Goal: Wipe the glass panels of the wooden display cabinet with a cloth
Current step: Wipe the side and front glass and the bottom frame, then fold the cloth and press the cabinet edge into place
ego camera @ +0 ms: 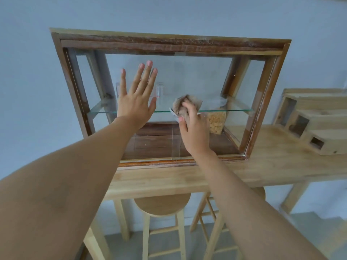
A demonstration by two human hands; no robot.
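The left hand (136, 102) lies flat on the display cabinet (169, 41) glass, fingers straight and spread. The right hand (195, 128) grips a bunched brown cloth (181, 106) against the glass.

The wooden display cabinet (169, 42) stands on a pale wooden table (262, 166), its front glass panel (187, 76) facing the camera. The left hand (136, 102) lies flat on the left half of that glass with fingers straight and spread, while the right hand (195, 128) grips a crumpled brown cloth (185, 104) against the glass near the cabinet's middle, level with its glass shelf (234, 110). A container of pale, crumbly pieces (216, 121) sits inside the cabinet to the right of the cloth, a stepped wooden box (309, 121) stands on the table right of the cabinet, and a round wooden stool (162, 205) stands beneath the table below it.
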